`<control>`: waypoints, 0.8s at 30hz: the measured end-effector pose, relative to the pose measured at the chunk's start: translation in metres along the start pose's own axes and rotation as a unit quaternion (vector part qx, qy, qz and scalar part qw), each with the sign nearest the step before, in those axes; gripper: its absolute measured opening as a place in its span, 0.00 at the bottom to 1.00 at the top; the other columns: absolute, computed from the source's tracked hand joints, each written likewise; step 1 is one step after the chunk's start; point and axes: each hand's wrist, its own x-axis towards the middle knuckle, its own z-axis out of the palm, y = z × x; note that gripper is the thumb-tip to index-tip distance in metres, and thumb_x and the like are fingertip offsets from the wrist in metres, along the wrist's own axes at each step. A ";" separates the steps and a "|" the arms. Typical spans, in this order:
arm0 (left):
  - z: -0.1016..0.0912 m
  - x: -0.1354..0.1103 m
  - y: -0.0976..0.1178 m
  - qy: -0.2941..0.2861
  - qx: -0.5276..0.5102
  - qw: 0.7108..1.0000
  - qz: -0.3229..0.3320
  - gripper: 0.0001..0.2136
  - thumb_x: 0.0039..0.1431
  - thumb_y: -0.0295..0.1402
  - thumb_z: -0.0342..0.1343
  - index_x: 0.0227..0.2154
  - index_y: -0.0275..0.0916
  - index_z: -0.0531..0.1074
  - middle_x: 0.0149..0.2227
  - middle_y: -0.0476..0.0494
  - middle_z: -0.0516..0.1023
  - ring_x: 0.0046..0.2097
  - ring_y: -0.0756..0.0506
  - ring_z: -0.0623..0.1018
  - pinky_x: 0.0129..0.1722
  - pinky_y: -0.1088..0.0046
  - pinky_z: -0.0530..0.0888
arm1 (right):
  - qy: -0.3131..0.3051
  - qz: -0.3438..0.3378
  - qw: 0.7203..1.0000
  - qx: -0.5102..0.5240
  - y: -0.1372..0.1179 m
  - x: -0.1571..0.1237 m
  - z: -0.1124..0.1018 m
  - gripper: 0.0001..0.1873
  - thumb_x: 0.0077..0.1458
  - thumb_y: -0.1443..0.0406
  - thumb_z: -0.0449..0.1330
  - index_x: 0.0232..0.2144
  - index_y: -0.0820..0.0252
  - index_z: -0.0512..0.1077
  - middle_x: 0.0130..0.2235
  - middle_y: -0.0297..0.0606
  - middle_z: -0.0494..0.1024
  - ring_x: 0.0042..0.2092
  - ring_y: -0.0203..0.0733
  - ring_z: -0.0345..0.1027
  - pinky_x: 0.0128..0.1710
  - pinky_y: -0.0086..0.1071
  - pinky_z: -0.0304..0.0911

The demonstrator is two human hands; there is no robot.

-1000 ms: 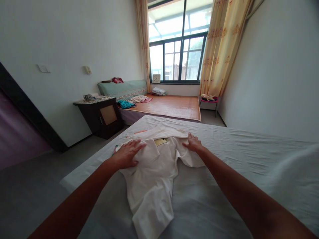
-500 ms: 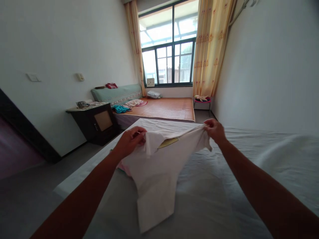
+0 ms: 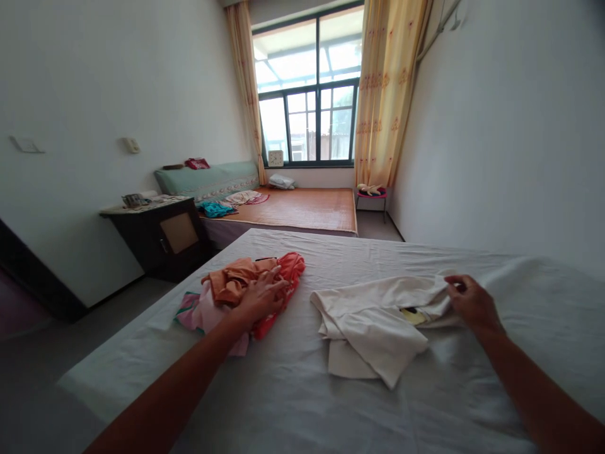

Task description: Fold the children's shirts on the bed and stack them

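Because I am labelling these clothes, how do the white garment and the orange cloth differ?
The white garment is partly spread; the orange cloth is crumpled near a red cloth. The right hand pinches the white garment's edge, not the orange cloth. Both are fabric.

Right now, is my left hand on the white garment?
No, your left hand rests on the colorful clothes, while your right hand is at the white garment.

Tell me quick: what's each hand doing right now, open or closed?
Left hand: open, fingers spread on the clothes pile.
Right hand: closed, pinching the white cloth's edge.
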 end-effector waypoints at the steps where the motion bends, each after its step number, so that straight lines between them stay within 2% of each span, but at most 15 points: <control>1: 0.001 0.003 -0.002 0.013 0.000 1.000 -0.006 0.19 0.57 0.32 0.50 0.53 0.51 0.69 0.63 0.43 0.58 0.61 0.37 0.60 0.55 0.52 0.62 | 0.003 -0.010 1.000 -0.002 0.003 -0.005 0.002 0.13 0.47 0.60 0.53 0.34 0.55 0.72 0.32 0.42 0.76 0.32 0.48 0.69 0.34 0.39 0.62; 4: -0.008 0.019 -0.015 0.038 0.007 0.999 -0.012 0.19 0.59 0.25 0.43 0.49 0.47 0.72 0.56 0.43 0.67 0.56 0.42 0.66 0.53 0.63 0.66 | 0.021 -0.053 0.998 -0.010 0.013 -0.010 0.000 0.13 0.47 0.62 0.52 0.34 0.57 0.72 0.35 0.42 0.77 0.36 0.47 0.70 0.39 0.38 0.63; 6: -0.018 0.030 -0.028 0.070 0.041 0.996 -0.031 0.19 0.59 0.25 0.42 0.48 0.45 0.72 0.54 0.42 0.69 0.54 0.41 0.67 0.52 0.63 0.67 | 0.023 -0.088 0.996 -0.022 0.023 -0.009 -0.004 0.13 0.48 0.63 0.51 0.35 0.57 0.72 0.36 0.42 0.77 0.38 0.47 0.69 0.42 0.37 0.63; 8: -0.027 0.040 -0.042 0.120 0.086 0.986 -0.080 0.19 0.60 0.26 0.41 0.49 0.43 0.72 0.55 0.38 0.68 0.53 0.37 0.66 0.50 0.59 0.67 | 0.036 -0.113 0.992 -0.039 0.032 -0.007 -0.008 0.13 0.48 0.65 0.50 0.36 0.58 0.71 0.37 0.42 0.77 0.40 0.47 0.69 0.45 0.38 0.62; 9: -0.029 0.044 -0.048 0.127 0.100 0.981 -0.104 0.19 0.60 0.27 0.41 0.48 0.41 0.72 0.55 0.36 0.68 0.53 0.36 0.66 0.50 0.58 0.67 | 0.049 -0.116 0.991 -0.048 0.036 -0.005 -0.009 0.14 0.49 0.66 0.50 0.37 0.59 0.71 0.38 0.43 0.77 0.41 0.48 0.68 0.47 0.39 0.61; 11: -0.031 0.052 -0.051 0.078 0.107 0.983 -0.130 0.16 0.60 0.28 0.43 0.44 0.38 0.74 0.53 0.34 0.69 0.51 0.36 0.68 0.49 0.56 0.68 | 0.077 -0.105 0.989 -0.066 0.042 -0.003 -0.011 0.16 0.49 0.66 0.50 0.41 0.61 0.70 0.41 0.45 0.76 0.44 0.49 0.68 0.50 0.40 0.59; 13: -0.030 0.058 -0.038 0.022 0.105 0.987 -0.121 0.15 0.59 0.28 0.44 0.40 0.36 0.76 0.52 0.33 0.70 0.53 0.35 0.68 0.50 0.54 0.67 | 0.100 -0.071 0.989 -0.083 0.047 -0.001 -0.013 0.20 0.49 0.66 0.50 0.45 0.62 0.68 0.45 0.47 0.75 0.48 0.50 0.66 0.51 0.42 0.59; 15: -0.025 0.062 -0.010 0.029 0.091 0.993 -0.067 0.15 0.57 0.26 0.45 0.43 0.38 0.75 0.56 0.34 0.67 0.58 0.35 0.64 0.54 0.50 0.64 | 0.117 -0.022 0.988 -0.101 0.052 0.000 -0.015 0.24 0.49 0.65 0.52 0.50 0.62 0.65 0.48 0.49 0.73 0.51 0.53 0.63 0.50 0.45 0.60; 16: -0.023 0.063 0.008 0.048 0.074 0.996 -0.023 0.17 0.57 0.26 0.46 0.46 0.40 0.74 0.58 0.36 0.65 0.60 0.35 0.61 0.56 0.49 0.61 | 0.119 0.004 0.987 -0.109 0.054 -0.001 -0.016 0.26 0.49 0.64 0.52 0.52 0.61 0.64 0.50 0.50 0.72 0.52 0.55 0.62 0.49 0.47 0.60; 17: -0.019 0.064 0.026 0.036 0.043 0.998 0.041 0.19 0.55 0.26 0.48 0.49 0.43 0.72 0.60 0.39 0.63 0.62 0.37 0.60 0.58 0.51 0.60 | 0.112 0.030 0.986 -0.118 0.056 -0.001 -0.018 0.27 0.50 0.63 0.53 0.54 0.61 0.62 0.51 0.51 0.72 0.54 0.57 0.60 0.47 0.49 0.61; 20: -0.005 0.064 0.072 -0.086 -0.060 0.973 0.205 0.26 0.50 0.27 0.55 0.55 0.50 0.67 0.63 0.45 0.60 0.63 0.39 0.60 0.60 0.57 0.60 | 0.033 0.116 0.984 -0.133 0.065 -0.003 -0.021 0.30 0.51 0.57 0.53 0.56 0.60 0.61 0.50 0.54 0.72 0.53 0.63 0.61 0.44 0.54 0.62; 22: 0.009 0.065 0.086 -0.130 -0.115 0.956 0.237 0.25 0.50 0.28 0.55 0.54 0.49 0.69 0.61 0.44 0.63 0.62 0.40 0.63 0.60 0.60 0.61 | -0.014 0.147 0.983 -0.111 0.070 -0.003 -0.021 0.30 0.51 0.55 0.53 0.55 0.60 0.62 0.48 0.54 0.73 0.49 0.61 0.65 0.43 0.53 0.62; 24: 0.026 0.066 0.088 -0.107 -0.171 0.956 0.213 0.21 0.54 0.29 0.52 0.51 0.46 0.72 0.58 0.42 0.67 0.59 0.41 0.66 0.59 0.62 0.63 | -0.011 0.129 0.990 -0.063 0.075 -0.001 -0.021 0.26 0.52 0.57 0.52 0.52 0.61 0.65 0.47 0.51 0.75 0.47 0.56 0.68 0.45 0.47 0.63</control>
